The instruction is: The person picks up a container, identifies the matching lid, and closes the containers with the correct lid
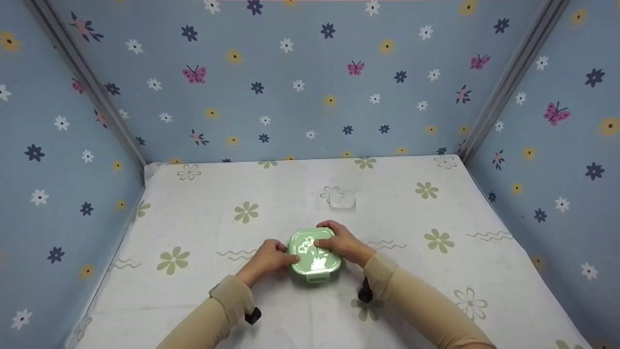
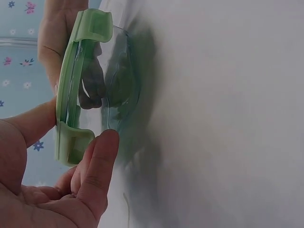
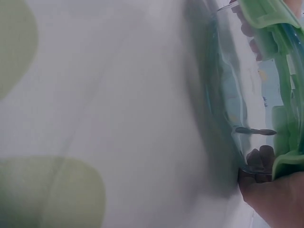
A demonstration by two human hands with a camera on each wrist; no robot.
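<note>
A small clear container with a light green snap lid [image 1: 315, 254] sits on the tablecloth near the front middle. My left hand [image 1: 269, 258] grips its left side: the thumb lies on the lid and a finger [image 2: 97, 173] touches the side clip [image 2: 71, 145]. My right hand [image 1: 343, 242] rests on top of the lid from the right, fingers curled over its far edge. In the right wrist view the clear bowl [image 3: 237, 109] and green lid rim [image 3: 280, 71] fill the right side, with a fingertip [image 3: 266, 190] at the bowl's lower edge.
A white tablecloth [image 1: 203, 228] with pale green flowers covers the table. A small clear object [image 1: 341, 198] lies behind the container. Blue flower-and-butterfly walls [image 1: 310, 82] close in the back and both sides.
</note>
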